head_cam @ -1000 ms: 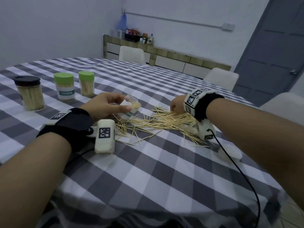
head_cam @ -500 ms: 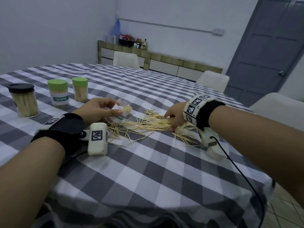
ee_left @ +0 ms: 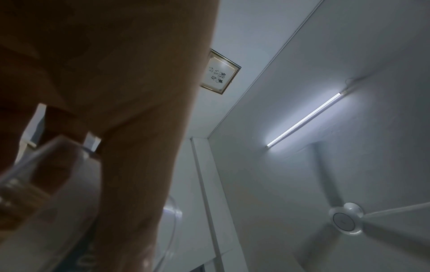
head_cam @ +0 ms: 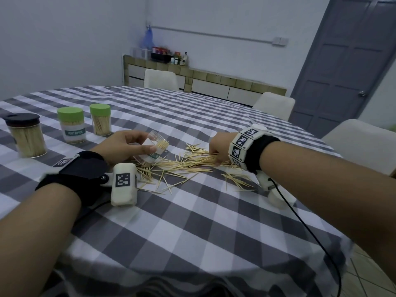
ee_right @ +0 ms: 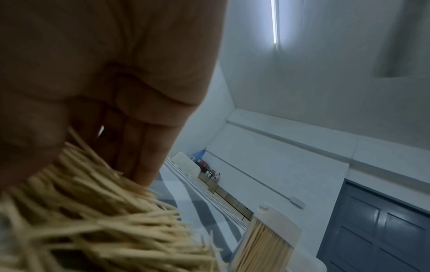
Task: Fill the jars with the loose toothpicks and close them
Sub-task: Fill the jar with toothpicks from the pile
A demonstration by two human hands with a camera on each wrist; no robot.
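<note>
Loose wooden toothpicks (head_cam: 188, 162) lie under the right hand (head_cam: 218, 147), fingers curled gathering them; left hand (head_cam: 120, 145) grips a tilted clear plastic jar (head_cam: 153, 150), partly filled.

Open jar (head_cam: 153, 150): clear plastic, white label, lidless, tilted with mouth toward 2 o'clock, partly filled with toothpicks, at the pile's 9 o'clock edge.

Loose toothpicks (head_cam: 188, 162): pale wood, scattered heap on the checked cloth.

Closed jars, upright, at 10 o'clock of the pile: black-lidded jar (head_cam: 26, 136); labelled green-lidded jar (head_cam: 71, 125); slim green-lidded jar (head_cam: 100, 120). All full.

White-lidded jar (ee_right: 267, 241): full, beside the pile.
</note>
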